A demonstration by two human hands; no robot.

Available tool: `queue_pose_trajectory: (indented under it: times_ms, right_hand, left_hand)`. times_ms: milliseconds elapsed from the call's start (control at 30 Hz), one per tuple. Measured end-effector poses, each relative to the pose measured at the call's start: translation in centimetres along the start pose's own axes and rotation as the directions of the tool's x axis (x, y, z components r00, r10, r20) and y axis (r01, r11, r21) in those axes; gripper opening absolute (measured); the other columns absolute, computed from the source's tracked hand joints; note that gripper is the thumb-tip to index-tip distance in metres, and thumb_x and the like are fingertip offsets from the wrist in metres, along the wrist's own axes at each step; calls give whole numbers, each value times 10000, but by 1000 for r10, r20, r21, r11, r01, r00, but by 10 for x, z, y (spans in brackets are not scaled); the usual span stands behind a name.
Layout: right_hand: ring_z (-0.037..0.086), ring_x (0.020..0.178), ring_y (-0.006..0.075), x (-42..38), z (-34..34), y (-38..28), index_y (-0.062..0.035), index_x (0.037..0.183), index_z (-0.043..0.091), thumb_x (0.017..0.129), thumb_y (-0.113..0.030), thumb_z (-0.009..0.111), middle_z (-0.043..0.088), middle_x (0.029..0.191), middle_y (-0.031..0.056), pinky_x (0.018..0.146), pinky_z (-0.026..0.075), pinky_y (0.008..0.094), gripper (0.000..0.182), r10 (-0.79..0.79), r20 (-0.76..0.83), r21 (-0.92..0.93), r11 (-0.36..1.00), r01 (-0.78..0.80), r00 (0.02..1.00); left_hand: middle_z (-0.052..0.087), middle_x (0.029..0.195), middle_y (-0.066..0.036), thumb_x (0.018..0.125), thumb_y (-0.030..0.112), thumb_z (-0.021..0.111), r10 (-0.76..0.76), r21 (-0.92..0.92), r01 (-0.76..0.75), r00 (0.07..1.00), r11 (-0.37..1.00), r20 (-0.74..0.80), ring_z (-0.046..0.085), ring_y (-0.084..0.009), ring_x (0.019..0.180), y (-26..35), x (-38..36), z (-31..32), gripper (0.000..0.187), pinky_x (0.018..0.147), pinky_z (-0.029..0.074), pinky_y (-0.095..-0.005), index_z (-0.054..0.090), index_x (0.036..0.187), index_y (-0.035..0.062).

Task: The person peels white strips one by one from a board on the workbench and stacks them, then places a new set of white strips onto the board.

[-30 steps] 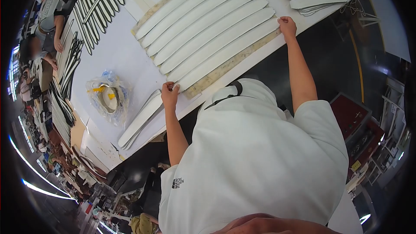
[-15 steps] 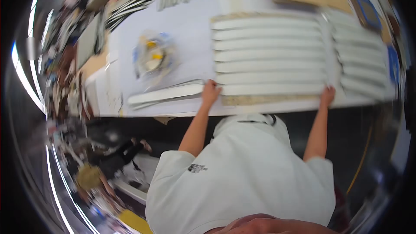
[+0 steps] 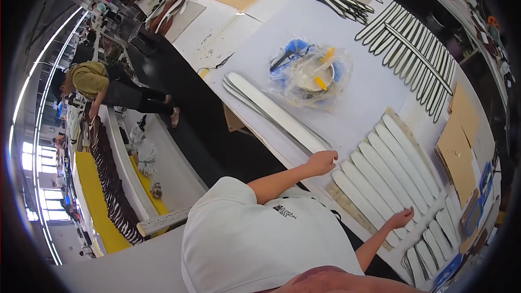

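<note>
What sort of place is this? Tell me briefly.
Probably a factory workshop: long white worktable covered in rows of identical white blade-shaped pieces, striped pieces further along, and other workers at neighbouring benches.

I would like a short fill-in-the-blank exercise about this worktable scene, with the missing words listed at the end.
1. The left hand rests at one end of the row of long ____ strips.
2. The right hand touches the other end of the same ____.
3. A clear plastic bag lies on the ____ table beyond the strips.
4. Flat brown ____ sheets lie at the table's edge.

Missing words: white; row; white; cardboard
</note>
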State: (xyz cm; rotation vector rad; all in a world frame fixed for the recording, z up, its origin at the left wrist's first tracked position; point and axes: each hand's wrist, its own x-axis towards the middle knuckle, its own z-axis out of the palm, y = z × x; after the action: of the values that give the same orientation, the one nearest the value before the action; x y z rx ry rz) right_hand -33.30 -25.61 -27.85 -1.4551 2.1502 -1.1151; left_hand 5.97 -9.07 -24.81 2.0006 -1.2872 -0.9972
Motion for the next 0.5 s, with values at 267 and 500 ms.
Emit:
queue_pose_trajectory:
  times_ms: [267, 500]
  right_hand:
    - [593, 718, 93, -136, 203, -251, -9, 1021, 633, 893, -145, 614, 649, 855, 52, 617, 491, 237, 187, -98, 596, 329, 935, -131, 797]
    - [604, 706, 158, -175, 284, -357, -74, 1110, 611, 840, -240, 654, 643, 945, 50, 658, 503, 286, 320, -67, 740, 193, 974, -115, 669]
  left_hand:
    - [614, 786, -63, 814, 89, 644, 147, -11, -179, 843, 984, -517, 561, -175, 625, -62, 54, -195, 145, 597, 463, -303, 605, 952, 64]
    - [523, 1046, -95, 726, 158, 763, 293, 210, -207, 733, 956, -614, 500, -238, 940, -42, 84, -270, 413, 800, 415, -361, 573, 1093, 135]
